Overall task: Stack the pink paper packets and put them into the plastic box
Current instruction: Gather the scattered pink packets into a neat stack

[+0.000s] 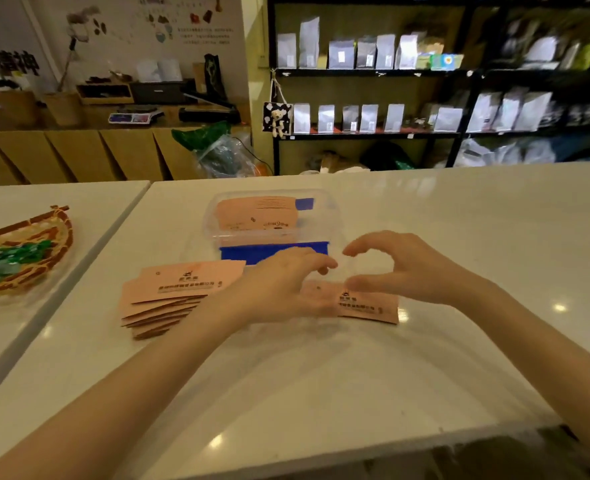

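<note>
Both hands, left hand [286,285] and right hand [400,268], hover open over one pink packet [366,303]; some sit in the plastic box [269,216], a fanned pile [169,299] waits.

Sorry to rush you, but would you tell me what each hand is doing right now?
Left hand: open, fingers resting on the pink packet, not gripping it.
Right hand: open, curved above that packet, holding nothing.

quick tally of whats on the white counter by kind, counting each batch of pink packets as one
Batches of pink paper packets: 3, the fanned pile, the packets under the hands, the ones in the box
Clear plastic box: 1
Blue plastic lid: 1
Woven bamboo basket of green-wrapped items: 1
Total: 6
Packets per batch cannot be counted: they overlap.
</note>
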Available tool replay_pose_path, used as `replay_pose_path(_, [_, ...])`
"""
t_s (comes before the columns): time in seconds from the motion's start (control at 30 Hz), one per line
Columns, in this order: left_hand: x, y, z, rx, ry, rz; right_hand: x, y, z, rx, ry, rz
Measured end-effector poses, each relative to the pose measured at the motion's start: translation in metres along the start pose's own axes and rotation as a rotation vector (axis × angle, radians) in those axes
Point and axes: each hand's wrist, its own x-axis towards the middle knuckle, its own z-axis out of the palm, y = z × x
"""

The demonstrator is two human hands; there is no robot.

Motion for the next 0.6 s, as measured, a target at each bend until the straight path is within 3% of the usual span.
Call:
replay_pose_path(0.3, [0.011,-0.007,0.025,0.057,-0.122,-0.073,-0.026,0.033,0.023,-0.161,-0.061,0.023])
replay_pose_path(0.6, [0.01,-0.01,0.028,0.025,-0.097,-0.09,-0.026,0.041,0.028,-0.055,-0.012,0.053])
